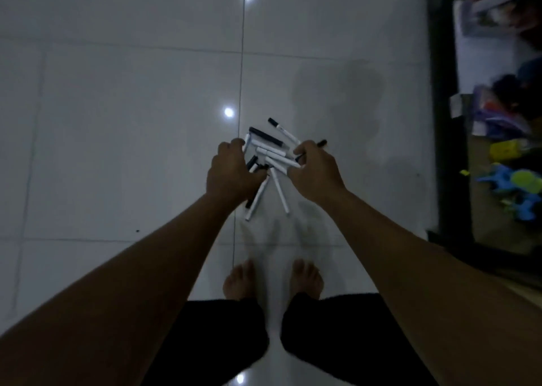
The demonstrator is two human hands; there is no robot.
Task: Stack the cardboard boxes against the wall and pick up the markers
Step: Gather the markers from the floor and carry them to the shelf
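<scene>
Several white markers (271,156) with black caps form a loose bundle between my two hands, above the white tiled floor. My left hand (233,174) closes on the left ends of the bundle, its fingers curled round them. My right hand (316,171) grips the right ends, with one black-tipped marker (321,143) poking out past its fingers. Two long markers (280,192) hang down from the bundle toward my feet. No cardboard boxes are in view.
A dark shelf frame (443,121) runs along the right edge, with colourful toys (516,186) and clutter inside it. My bare feet (272,280) stand just below the hands. Glossy white floor tiles (117,121) spread to the left and ahead.
</scene>
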